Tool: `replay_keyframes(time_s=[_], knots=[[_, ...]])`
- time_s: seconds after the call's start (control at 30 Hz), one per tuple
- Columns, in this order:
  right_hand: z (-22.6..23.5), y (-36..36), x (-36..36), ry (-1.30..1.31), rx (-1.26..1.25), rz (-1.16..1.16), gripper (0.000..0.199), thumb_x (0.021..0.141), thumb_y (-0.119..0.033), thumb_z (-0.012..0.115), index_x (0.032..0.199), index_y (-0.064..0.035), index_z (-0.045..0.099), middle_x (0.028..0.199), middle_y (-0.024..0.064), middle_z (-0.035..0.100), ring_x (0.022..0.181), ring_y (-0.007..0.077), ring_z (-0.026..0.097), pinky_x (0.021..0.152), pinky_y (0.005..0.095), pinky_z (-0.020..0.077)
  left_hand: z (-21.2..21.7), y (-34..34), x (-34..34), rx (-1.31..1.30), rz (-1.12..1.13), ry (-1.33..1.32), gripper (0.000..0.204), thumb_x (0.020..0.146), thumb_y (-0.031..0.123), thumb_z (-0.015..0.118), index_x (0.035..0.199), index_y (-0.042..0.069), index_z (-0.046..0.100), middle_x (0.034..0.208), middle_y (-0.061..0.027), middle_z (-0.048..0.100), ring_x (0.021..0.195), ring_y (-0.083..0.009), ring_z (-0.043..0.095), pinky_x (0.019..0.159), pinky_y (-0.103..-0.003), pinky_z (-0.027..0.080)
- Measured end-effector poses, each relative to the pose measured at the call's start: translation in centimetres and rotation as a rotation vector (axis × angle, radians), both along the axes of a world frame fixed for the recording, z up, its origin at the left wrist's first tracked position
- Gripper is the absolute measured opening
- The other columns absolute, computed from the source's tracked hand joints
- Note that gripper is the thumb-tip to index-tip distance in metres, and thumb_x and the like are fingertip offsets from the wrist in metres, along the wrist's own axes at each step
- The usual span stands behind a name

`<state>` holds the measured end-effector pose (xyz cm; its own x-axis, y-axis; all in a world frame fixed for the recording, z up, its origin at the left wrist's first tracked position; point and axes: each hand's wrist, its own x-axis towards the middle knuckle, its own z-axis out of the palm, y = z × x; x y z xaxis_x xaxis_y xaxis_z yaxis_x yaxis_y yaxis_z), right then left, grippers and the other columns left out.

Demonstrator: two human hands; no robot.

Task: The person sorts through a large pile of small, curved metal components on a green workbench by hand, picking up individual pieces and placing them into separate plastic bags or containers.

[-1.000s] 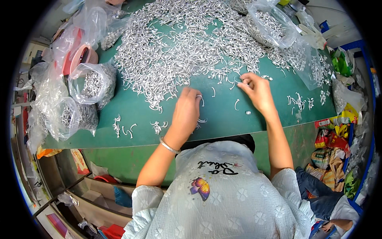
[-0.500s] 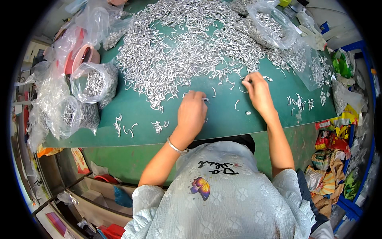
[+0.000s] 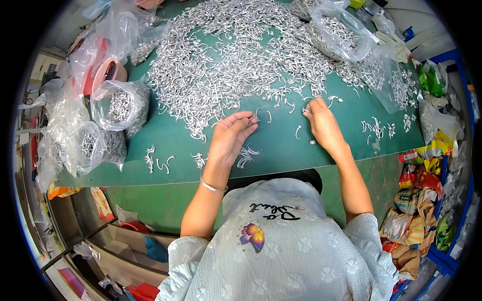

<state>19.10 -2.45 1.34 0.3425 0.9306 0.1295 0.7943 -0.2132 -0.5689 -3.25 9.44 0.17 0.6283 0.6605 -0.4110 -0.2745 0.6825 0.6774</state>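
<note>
Hands picking metal hooks off the green table (image 3: 165,135).
Left hand (image 3: 230,138) is pinching one hook (image 3: 252,119); right hand (image 3: 323,126) is pinching another at the far heap (image 3: 226,55).

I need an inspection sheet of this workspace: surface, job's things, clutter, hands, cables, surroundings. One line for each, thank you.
Surface: green mat on the table, near edge mostly bare.
Job's things: large heap of small silver metal hooks; small sorted groups near the front edge.
Clutter: clear plastic bags of hooks at left, another bag at upper right.
Hands: left hand pinches a hook at its fingertips; right hand touches loose hooks at the heap's edge, grip unclear.
Cables: nothing seen.
Surroundings: colourful wrappers at right; open boxes below left.
</note>
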Motion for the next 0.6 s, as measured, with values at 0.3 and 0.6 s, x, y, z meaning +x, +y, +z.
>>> replay_keyframes(time_s=[0.3, 0.6], knots=[[0.4, 0.2, 1.9, 1.517, 0.085, 0.044, 0.013, 0.099, -0.014, 0.053, 0.104, -0.0017, 0.056, 0.085, 0.0042, 0.062, 0.067, 0.0096, 0.054, 0.060, 0.0230, 0.0432, 0.6, 0.1, 0.0, 0.045, -0.131, -0.024, 0.016, 0.095, 0.013, 0.060, 0.096, -0.003, 0.064, 0.077, -0.0016, 0.057, 0.064, -0.0119, 0.046, 0.058, -0.028, 0.041], [3.4, -0.5, -2.1, 0.745, -0.045, 0.122, 0.012, 0.094, -0.007, 0.056, 0.102, -0.0018, 0.062, 0.079, 0.0032, 0.063, 0.064, 0.0091, 0.056, 0.054, 0.0235, 0.0424, 1.4, -1.9, 3.5, -0.214, -0.395, 0.032, 0.039, 0.103, 0.034, 0.045, 0.104, -0.001, 0.061, 0.091, -0.0055, 0.061, 0.071, -0.0176, 0.060, 0.065, -0.033, 0.052]])
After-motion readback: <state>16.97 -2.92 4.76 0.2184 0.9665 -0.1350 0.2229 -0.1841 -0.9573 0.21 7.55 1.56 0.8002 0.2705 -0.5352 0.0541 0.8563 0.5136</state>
